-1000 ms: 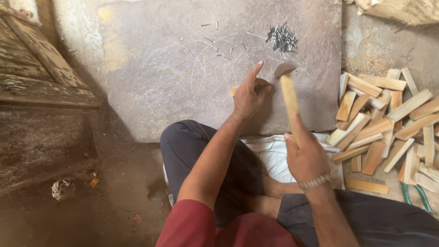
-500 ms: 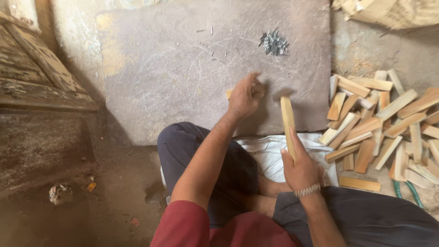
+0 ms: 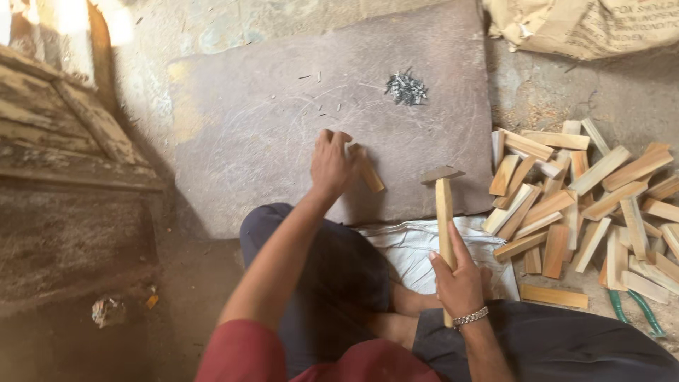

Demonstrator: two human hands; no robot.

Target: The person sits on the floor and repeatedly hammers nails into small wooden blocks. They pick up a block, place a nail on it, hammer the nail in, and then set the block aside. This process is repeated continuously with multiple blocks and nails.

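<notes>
Wooden hammer (image 3: 443,205), gripped by right hand (image 3: 460,283), has lowered; left hand (image 3: 331,164) now clasps wood strip (image 3: 368,170)

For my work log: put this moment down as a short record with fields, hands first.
left hand: left hand pressed on a small wooden block, holding it to the slab
right hand: right hand grips the wooden handle of a hammer, head raised above the slab edge
work surface: flat grey stone slab on the floor
nails: small heap of nails at the slab's far side
stock: pile of wooden pieces to the right
other: white cloth by the knees; sack at top right
</notes>
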